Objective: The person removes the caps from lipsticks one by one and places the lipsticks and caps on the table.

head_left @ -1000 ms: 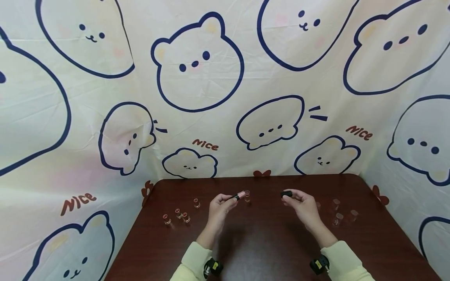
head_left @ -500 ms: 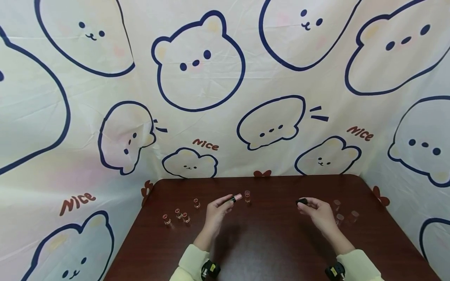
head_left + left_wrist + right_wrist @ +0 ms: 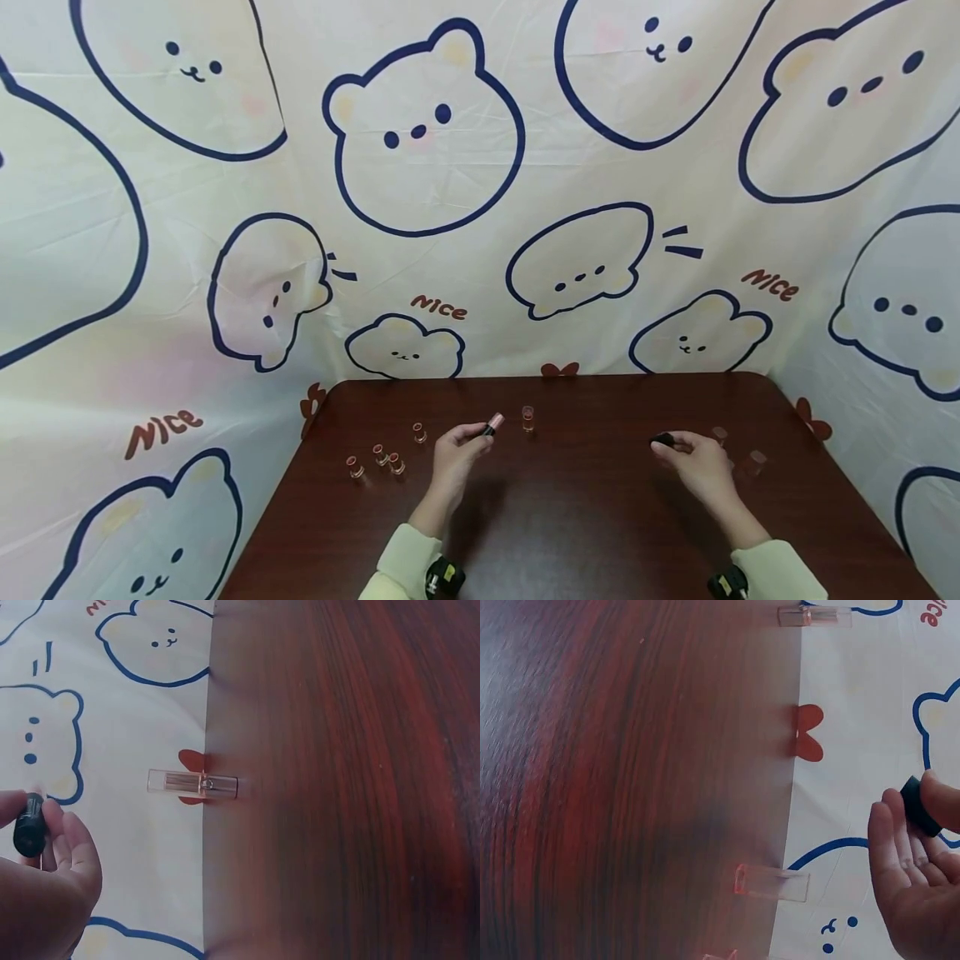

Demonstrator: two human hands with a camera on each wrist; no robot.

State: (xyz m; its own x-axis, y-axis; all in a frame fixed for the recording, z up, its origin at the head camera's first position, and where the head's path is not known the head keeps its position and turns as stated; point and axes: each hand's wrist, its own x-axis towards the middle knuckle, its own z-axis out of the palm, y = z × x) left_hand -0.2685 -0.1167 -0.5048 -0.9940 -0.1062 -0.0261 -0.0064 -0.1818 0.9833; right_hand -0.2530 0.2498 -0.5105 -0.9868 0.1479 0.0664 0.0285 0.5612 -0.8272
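Observation:
My left hand (image 3: 452, 462) pinches a lipstick (image 3: 493, 423) with a dark base and a pinkish upper part, tilted up to the right above the table. The dark base (image 3: 30, 829) shows between thumb and fingers in the left wrist view. Further right, my right hand (image 3: 705, 471) holds a black cap (image 3: 662, 439) between thumb and fingertips; this cap (image 3: 920, 806) also shows in the right wrist view. Between the hands and farther back, a clear-capped lipstick (image 3: 528, 419) stands upright.
Several small uncapped lipsticks (image 3: 381, 455) stand on the left of the dark wooden table (image 3: 570, 517). Clear caps (image 3: 754, 463) stand at the right, partly hidden by my right hand. A patterned cloth (image 3: 480, 267) hangs behind the table.
My right hand has moved right with the black cap, towards the clear caps. My left hand has shifted slightly left with the lipstick, which now tilts more upright.

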